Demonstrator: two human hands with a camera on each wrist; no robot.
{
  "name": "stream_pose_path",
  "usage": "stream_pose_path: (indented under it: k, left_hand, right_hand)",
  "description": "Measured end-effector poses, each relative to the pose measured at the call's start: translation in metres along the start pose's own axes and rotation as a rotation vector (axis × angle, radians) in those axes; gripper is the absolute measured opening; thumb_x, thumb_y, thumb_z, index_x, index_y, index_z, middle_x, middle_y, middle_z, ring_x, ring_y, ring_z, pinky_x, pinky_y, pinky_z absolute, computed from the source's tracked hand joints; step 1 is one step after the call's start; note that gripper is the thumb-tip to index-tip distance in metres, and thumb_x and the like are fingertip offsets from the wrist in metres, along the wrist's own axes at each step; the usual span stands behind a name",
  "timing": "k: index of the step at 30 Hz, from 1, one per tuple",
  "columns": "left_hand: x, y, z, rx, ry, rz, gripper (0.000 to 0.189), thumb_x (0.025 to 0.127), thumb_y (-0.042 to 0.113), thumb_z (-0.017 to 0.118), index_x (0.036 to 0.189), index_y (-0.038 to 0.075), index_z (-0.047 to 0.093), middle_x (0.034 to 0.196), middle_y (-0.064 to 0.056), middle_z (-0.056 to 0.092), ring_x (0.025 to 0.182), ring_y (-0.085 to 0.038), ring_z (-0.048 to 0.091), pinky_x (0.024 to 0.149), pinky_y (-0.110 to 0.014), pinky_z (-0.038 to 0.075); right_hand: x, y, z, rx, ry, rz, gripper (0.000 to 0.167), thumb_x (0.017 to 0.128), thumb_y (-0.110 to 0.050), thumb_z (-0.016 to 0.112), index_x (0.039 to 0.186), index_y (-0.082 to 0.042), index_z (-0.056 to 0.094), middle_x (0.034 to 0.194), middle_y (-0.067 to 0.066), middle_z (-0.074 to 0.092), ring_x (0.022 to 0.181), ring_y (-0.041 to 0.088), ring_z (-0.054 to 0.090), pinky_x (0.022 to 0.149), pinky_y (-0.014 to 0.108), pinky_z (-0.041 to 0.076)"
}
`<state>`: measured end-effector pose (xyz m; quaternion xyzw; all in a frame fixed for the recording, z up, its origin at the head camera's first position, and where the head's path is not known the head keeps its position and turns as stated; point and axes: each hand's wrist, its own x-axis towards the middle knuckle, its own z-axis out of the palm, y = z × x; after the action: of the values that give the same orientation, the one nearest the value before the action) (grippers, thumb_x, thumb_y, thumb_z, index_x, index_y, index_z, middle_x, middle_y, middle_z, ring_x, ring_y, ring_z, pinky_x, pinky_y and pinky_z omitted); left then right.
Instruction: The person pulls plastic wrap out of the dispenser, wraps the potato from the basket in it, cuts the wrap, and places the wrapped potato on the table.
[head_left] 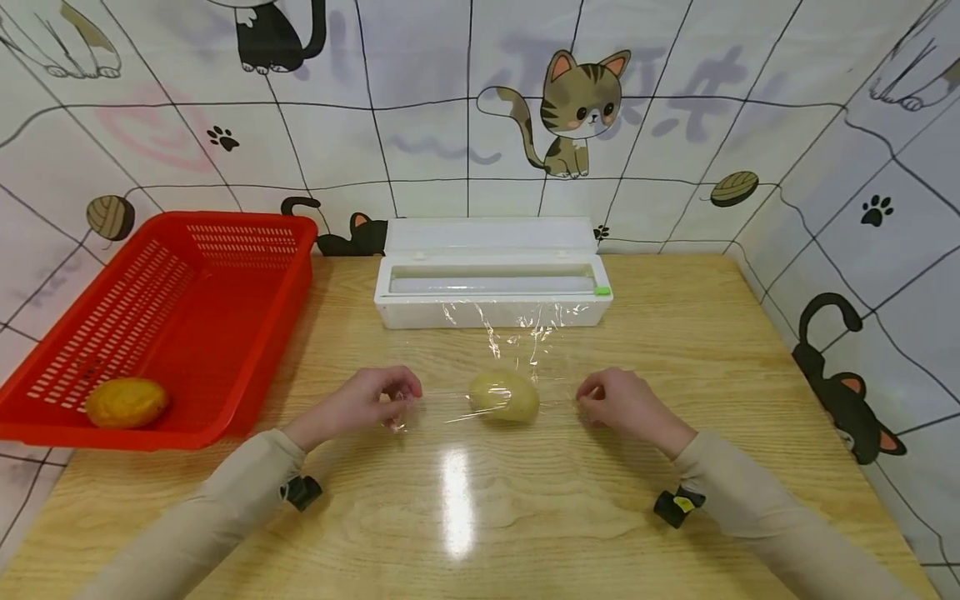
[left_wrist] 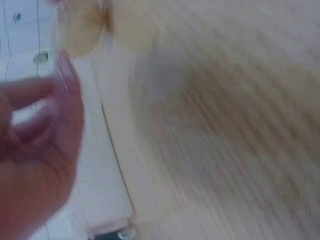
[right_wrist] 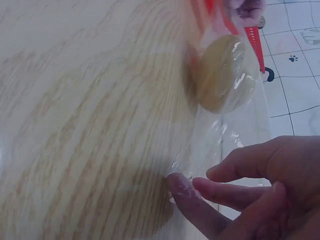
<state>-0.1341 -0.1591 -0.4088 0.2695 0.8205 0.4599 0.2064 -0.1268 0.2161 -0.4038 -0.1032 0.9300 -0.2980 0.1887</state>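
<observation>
A pale yellow, oval piece of produce (head_left: 504, 397) sits on the table under clear cling film (head_left: 525, 346), which runs back to a white dispenser box (head_left: 491, 312). My left hand (head_left: 375, 396) pinches the film's near edge on the left of it. On the other side my right hand (head_left: 626, 404) grips the opposite part of that edge. In the right wrist view the film (right_wrist: 202, 137) stretches from the right fingertips (right_wrist: 182, 186) over the produce (right_wrist: 220, 75). The blurred left wrist view shows film wrapped at the left fingertips (left_wrist: 66, 72).
A red slotted basket (head_left: 225, 358) stands at the left, with a deeper yellow oval fruit (head_left: 127, 402) in its near corner. The dispenser's lid (head_left: 495, 235) is raised against the cat-patterned wall covering (head_left: 420, 142). A green tab (head_left: 602, 291) marks the box's right end.
</observation>
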Motion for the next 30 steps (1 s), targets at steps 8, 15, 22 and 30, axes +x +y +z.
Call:
stream_pose_path:
  k: [8,15,22,30]
  left_hand:
    - [0.003,0.004,0.019,0.384,0.137,0.048,0.011,0.082,-0.010,0.064,0.088,-0.002,0.063,0.076,-0.003,0.061,0.068,-0.013,0.056,0.062,-0.026,0.049]
    - [0.007,-0.001,0.033,0.560,0.225,-0.005,0.011,0.081,-0.007,0.067,0.087,0.001,0.064,0.077,-0.004,0.057,0.068,-0.015,0.053,0.063,-0.029,0.049]
    - [0.006,-0.003,0.040,0.617,0.236,-0.037,0.009,0.083,-0.004,0.067,0.085,0.004,0.064,0.076,-0.002,0.053,0.062,-0.016,0.050,0.056,-0.029,0.046]
    - [0.005,0.005,0.048,0.865,0.258,-0.047,0.015,0.082,-0.006,0.067,0.086,0.008,0.061,0.082,-0.009,0.048,0.077,-0.028,0.048,0.056,-0.039,0.047]
  right_hand:
    - [0.000,-0.004,-0.004,0.004,-0.041,0.018,0.018,0.082,-0.008,0.064,0.095,0.000,0.072,0.071,-0.001,0.066,0.061,0.011,0.056,0.057,0.028,0.045]
    - [0.001,-0.008,-0.004,-0.021,-0.074,0.009,0.018,0.080,-0.005,0.065,0.095,0.000,0.073,0.074,0.001,0.067,0.063,0.010,0.058,0.059,0.029,0.047]
    - [0.000,-0.012,-0.003,0.000,-0.109,0.037,0.018,0.084,-0.006,0.067,0.099,0.004,0.071,0.075,0.003,0.067,0.066,0.013,0.061,0.061,0.030,0.049]
    - [-0.003,-0.013,-0.005,-0.045,-0.104,0.008,0.023,0.084,-0.011,0.069,0.102,0.004,0.071,0.085,0.004,0.069,0.072,0.013,0.060,0.064,0.032,0.049]
